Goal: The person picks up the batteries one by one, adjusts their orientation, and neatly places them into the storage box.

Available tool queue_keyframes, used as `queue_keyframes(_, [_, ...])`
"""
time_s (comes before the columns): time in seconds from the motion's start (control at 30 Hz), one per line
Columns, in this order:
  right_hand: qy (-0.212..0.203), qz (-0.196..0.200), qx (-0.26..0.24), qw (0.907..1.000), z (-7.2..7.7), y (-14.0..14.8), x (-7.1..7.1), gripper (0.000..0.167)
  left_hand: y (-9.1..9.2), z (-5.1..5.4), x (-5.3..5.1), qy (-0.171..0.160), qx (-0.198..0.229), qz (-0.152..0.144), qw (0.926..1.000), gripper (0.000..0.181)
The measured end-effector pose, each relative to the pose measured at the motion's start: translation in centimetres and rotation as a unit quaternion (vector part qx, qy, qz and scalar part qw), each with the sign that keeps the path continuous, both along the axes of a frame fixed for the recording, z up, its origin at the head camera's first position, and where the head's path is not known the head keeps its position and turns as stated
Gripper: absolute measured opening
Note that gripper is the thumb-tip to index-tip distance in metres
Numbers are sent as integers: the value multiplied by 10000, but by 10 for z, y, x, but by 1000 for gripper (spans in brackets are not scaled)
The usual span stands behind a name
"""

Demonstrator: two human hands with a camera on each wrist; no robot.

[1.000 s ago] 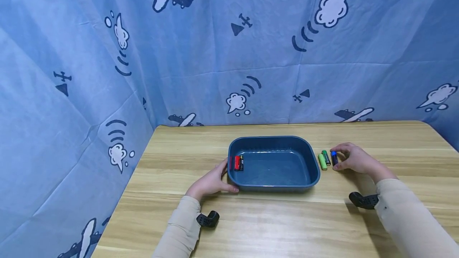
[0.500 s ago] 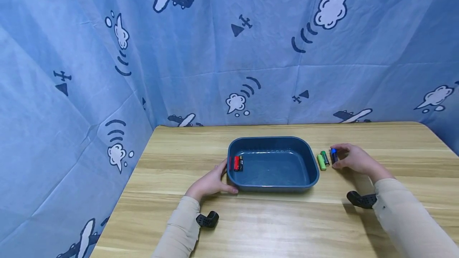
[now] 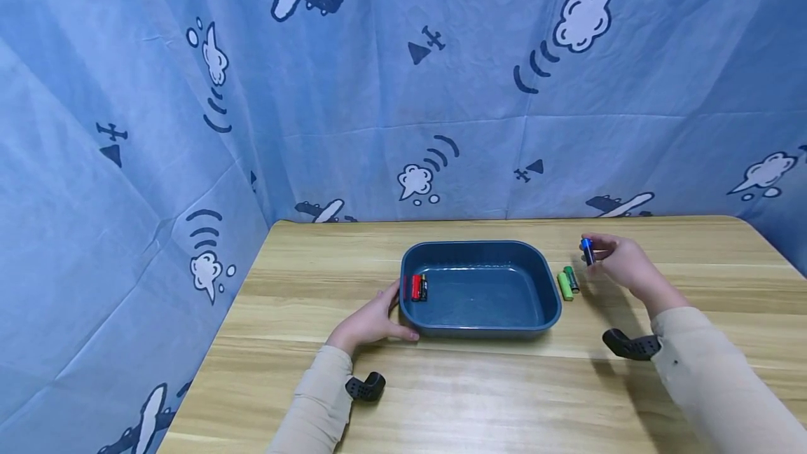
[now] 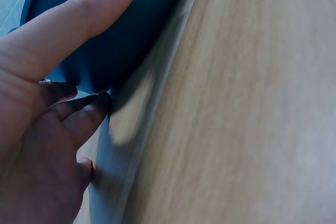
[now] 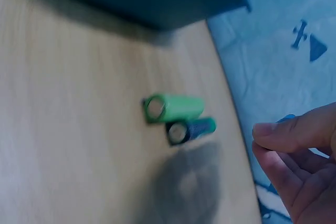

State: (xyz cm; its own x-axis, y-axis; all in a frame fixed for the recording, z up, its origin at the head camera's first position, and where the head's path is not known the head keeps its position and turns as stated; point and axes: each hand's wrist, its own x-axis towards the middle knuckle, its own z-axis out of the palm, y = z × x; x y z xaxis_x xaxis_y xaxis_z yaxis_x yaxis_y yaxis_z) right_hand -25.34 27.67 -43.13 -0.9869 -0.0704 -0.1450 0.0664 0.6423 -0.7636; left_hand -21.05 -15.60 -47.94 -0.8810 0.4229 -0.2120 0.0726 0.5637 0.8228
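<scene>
Between thumb and fingers, my right hand [image 3: 627, 266] pinches a battery with a blue end [image 3: 588, 251], held above the table. In the right wrist view only a sliver of its blue end shows past the thumb. My left hand [image 3: 372, 319] rests against the near left corner of a dark blue plastic bin [image 3: 485, 296], thumb along its front, fingers by its left side. Inside the bin at the left, a red battery [image 3: 415, 288] and a black battery [image 3: 423, 289] lie side by side. A light green battery [image 5: 181, 107] and a dark green battery [image 5: 198, 128] lie right of the bin.
The wooden table [image 3: 479, 391] ends at the back against a blue curtain [image 3: 466, 90] printed with planes. Another stretch of curtain hangs at the left. A black device [image 3: 630, 345] sits on the right sleeve, and a similar one [image 3: 366, 387] on the left.
My right hand has lifted the blue-ended battery off the table, moving up and toward the back. The left hand and the bin have stayed in place.
</scene>
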Motion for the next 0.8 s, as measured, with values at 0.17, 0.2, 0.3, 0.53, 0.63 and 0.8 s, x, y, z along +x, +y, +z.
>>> queue_keyframes(0.17, [-122, -74, -287, 9995, 10, -9, -1, 71, 1, 1, 1, 11, 3, 5, 10000, 112])
queue_keyframes(0.2, [-182, -100, -334, 9992, 12, -11, -1, 72, 1, 1, 1, 15, 3, 4, 10000, 112])
queue_keyframes(0.3, [-296, -130, -446, 9985, 17, -16, -1, 74, 1, 2, 1, 30, 8, -1, 10000, 111])
queue_keyframes(0.53, [-249, -149, -427, 9987, 22, -22, -3, 71, 1, 2, 1, 25, 7, 19, 10000, 110])
queue_keyframes(0.63, [-209, -122, -422, 9988, 22, -22, -3, 70, 1, 1, 1, 6, 12, 26, 10000, 111])
queue_keyframes(0.8, [-261, -99, -538, 9982, 24, -22, -2, 71, 1, 0, 1, 22, 30, 13, 10000, 111])
